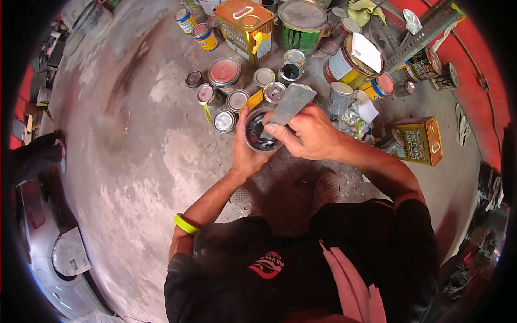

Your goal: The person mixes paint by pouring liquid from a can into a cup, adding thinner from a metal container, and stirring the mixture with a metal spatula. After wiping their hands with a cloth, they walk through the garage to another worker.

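Note:
My left hand (249, 153) is wrapped round an open can (253, 141) with dark, glossy contents. In my right hand (307, 132) is a flat grey scraper (293, 102), held at a slant over the can's mouth. Its lower end is hidden by my fingers and the can's rim. An orange strip (255, 99) shows just above the can. Closed tins stand on the floor just beyond, among them one with a pink lid (224, 72) and one with a whitish lid (224, 121). An open tin of dark paint (290, 71) is behind them.
A gold rectangular tin (245, 27), a green bucket (301, 27) and a large yellow can (353, 62) stand farther back. Another gold tin (417, 141) is at the right. A perforated metal bar (423, 40) slants at the upper right. A silver car part (59, 269) is at the lower left.

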